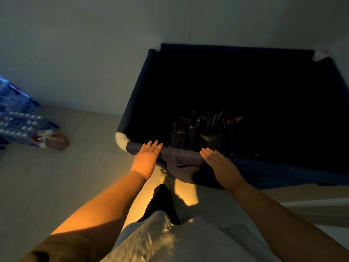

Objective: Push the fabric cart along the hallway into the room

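Note:
A dark blue fabric cart (132, 103) with white corner joints stands in front of me against a pale wall. Its inside is dark, with crumpled black plastic bags (205, 129) at the bottom. My left hand (146, 157) lies flat on the near rim close to the left corner, fingers straight and together. My right hand (220, 163) rests flat on the same rim further right, fingers stretched out. Neither hand curls around the rail.
Shrink-wrapped packs of water bottles (17, 118) sit on the floor at the left, with a white and red plastic bag (51, 141) beside them. A pale wall (94, 53) rises behind the cart. Tiled floor (75, 176) lies to my left.

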Available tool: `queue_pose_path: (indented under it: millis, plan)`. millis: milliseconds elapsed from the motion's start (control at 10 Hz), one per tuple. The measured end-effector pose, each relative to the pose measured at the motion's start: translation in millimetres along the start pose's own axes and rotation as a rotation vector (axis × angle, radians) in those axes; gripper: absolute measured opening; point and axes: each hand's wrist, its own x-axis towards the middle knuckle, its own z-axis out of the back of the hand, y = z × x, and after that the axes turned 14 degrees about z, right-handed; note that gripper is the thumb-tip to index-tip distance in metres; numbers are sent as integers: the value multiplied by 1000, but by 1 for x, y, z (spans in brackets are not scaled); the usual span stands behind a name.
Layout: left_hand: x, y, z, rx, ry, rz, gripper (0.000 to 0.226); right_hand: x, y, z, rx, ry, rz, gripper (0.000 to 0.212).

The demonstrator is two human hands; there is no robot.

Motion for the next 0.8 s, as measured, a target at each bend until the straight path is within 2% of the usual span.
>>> queue_pose_path:
  millis: [300,600,700,800]
  plan:
    - [4,2,-1,15,9,-5,75,2,-3,-2,7,61,-26,76]
    - [9,3,3,39,54,-22,75,1,-2,-1,28,41,-11,74]
    - [14,4,18,44,132,-32,68,7,-4,4,98,95,-52,68]
    - [23,-1,37,39,260,-68,62,10,-5,11,155,105,-113,52]
